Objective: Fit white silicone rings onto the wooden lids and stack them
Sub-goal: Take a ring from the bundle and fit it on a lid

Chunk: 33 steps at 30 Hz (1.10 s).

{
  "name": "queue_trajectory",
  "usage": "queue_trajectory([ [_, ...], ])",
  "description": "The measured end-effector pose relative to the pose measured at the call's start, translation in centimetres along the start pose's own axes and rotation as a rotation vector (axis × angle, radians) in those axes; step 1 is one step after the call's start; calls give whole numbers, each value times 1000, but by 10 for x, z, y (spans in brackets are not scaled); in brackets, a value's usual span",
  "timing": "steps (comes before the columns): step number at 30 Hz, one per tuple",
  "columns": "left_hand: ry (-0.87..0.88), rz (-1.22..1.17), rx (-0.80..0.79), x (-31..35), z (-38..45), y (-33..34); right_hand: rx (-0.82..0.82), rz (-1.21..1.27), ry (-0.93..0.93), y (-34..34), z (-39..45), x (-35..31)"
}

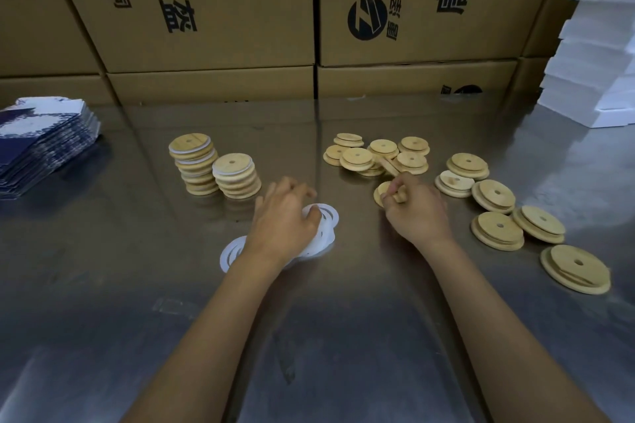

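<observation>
From my feed I see a shiny metal desk [103, 302] that mirrors the wall of brown cardboard boxes [213, 7] standing along its far edge. The boxes carry black printed characters, and one shows a round black logo [367, 18]. At far left a stack of flat blue-and-white printed cartons [44, 141] lies on the desk. At far right I see a leaning pile of white boxes [598, 55].

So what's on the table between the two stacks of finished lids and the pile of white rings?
Only bare steel table and the left hand's fingers, seen in the head view.
</observation>
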<state>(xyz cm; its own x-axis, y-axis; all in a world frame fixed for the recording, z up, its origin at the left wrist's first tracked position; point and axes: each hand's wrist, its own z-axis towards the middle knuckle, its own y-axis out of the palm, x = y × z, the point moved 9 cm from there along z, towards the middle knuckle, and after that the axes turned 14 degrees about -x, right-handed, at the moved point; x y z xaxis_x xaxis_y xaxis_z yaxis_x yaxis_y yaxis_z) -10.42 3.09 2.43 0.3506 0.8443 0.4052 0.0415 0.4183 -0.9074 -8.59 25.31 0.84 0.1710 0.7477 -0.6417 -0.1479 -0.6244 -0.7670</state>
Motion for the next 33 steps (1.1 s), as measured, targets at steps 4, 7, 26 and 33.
queue_trajectory([
  [4, -6, -8, -49, -2, 3, 7, -37, 64, 20, 0, 0, -1],
  [7, -18, -28, -60, -6, 4, 6, -54, 183, -19, 3, 1, -3],
  [26, 66, -271, 11, -5, 0, -17, -202, 1038, 8, 27, -9, -9],
  [33, 48, -674, -93, 0, -2, -13, -372, 1335, 59, 42, -12, -19],
])
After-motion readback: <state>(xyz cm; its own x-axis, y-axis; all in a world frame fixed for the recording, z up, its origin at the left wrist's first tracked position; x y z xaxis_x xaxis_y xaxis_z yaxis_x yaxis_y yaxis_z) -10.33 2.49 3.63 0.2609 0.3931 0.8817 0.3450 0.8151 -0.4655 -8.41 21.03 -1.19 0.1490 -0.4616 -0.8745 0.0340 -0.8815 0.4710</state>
